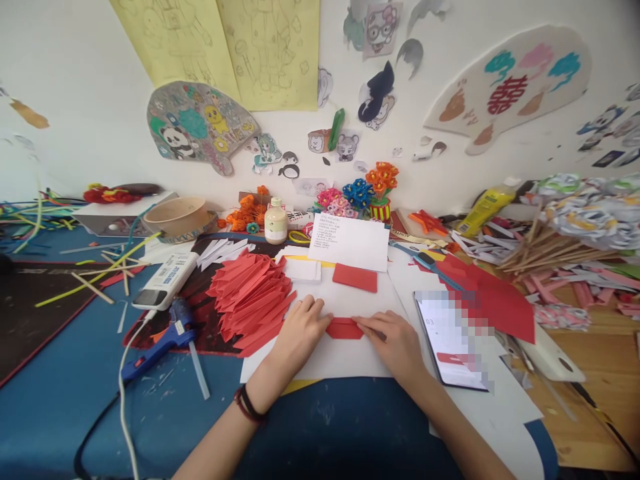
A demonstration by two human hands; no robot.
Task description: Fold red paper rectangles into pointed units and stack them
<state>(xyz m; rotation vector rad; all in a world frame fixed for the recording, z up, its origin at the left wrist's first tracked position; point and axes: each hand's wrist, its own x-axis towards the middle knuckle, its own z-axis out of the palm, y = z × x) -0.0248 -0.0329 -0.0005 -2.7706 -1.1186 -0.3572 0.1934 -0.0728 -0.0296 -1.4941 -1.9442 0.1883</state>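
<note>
Pressing evenly should crease the folded red paper strip [346, 329] cleanly, just below the frame's centre, where left hand [304, 328] and right hand [395, 343] each have a closed fingertip grip on one end.

Folded red strip [345, 328] and red pile [250, 300] both matt paper, glue gun [163, 348] smooth blue plastic, blue desk covering [55, 333] smooth, material unclear, right-hand tabletop [595, 410] grained wood.

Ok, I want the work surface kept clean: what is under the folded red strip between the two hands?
White paper shows along the near and far edges of the folded red strip; what lies directly beneath it is covered.
</note>
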